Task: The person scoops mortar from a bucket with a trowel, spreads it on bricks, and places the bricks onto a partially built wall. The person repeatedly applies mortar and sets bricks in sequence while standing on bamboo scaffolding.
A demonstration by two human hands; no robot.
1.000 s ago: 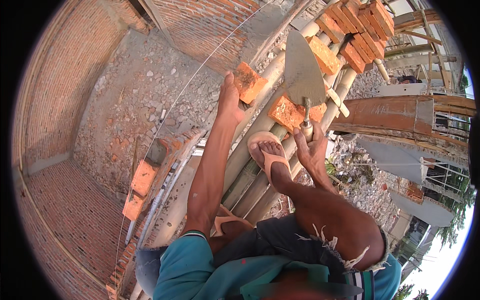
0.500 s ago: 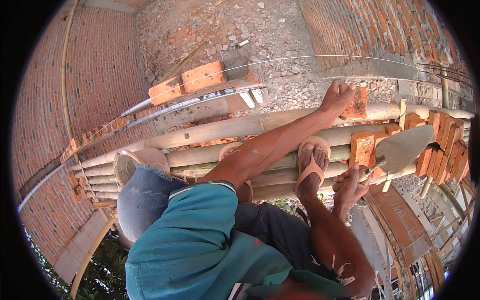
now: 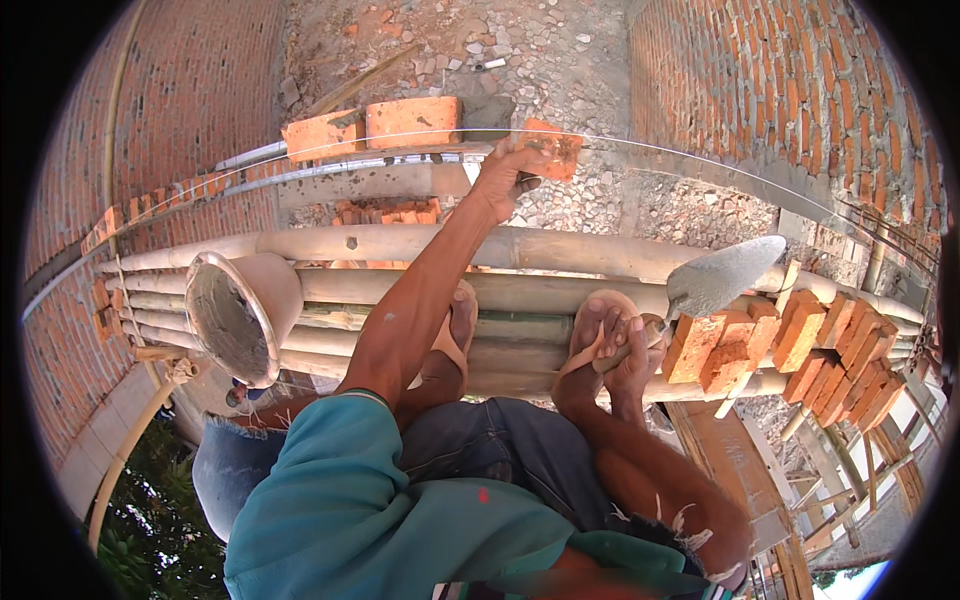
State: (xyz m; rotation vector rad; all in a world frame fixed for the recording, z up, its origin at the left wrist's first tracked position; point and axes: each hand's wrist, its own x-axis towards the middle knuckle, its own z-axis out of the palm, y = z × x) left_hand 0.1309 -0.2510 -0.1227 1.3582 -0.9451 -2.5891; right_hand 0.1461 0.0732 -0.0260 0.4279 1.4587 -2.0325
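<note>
Bamboo scaffold (image 3: 570, 293) beneath trowel (image 3: 722, 280); rubble-strewn floor (image 3: 570, 65) between brick walls (image 3: 740, 95)

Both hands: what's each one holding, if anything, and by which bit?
The left hand holds a brick by its left end; the right hand holds a trowel by its handle.

Building site: raw brick walls (image 3: 740, 95), bamboo scaffold (image 3: 570, 252), mortar bucket (image 3: 284, 288), rubble (image 3: 570, 45) below; dark greenery (image 3: 150, 500) at rim, probably trees.
</note>
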